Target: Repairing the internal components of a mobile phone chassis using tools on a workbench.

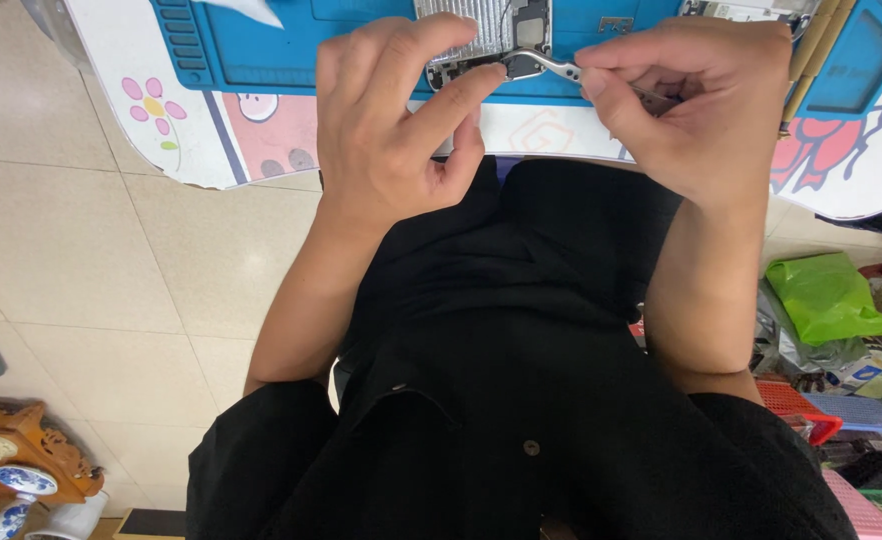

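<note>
My left hand (391, 120) reaches to the near edge of an opened phone (481, 35) lying on a blue work mat (261, 50); its index fingertip presses on the phone's edge, the other fingers spread or curled. My right hand (691, 95) pinches metal tweezers (551, 66), whose tips point left to the phone's edge, close to the left fingertip. Inside the phone I see a silvery ribbed plate and dark parts. Whether the tweezers grip anything is too small to tell.
The mat lies on a white table with cartoon prints (261, 130). Below are my black clothes and a tiled floor (81, 250). A green bag (826, 295) and plastic baskets (801, 405) crowd the right. A carved wooden stand with porcelain (16, 470) is bottom left.
</note>
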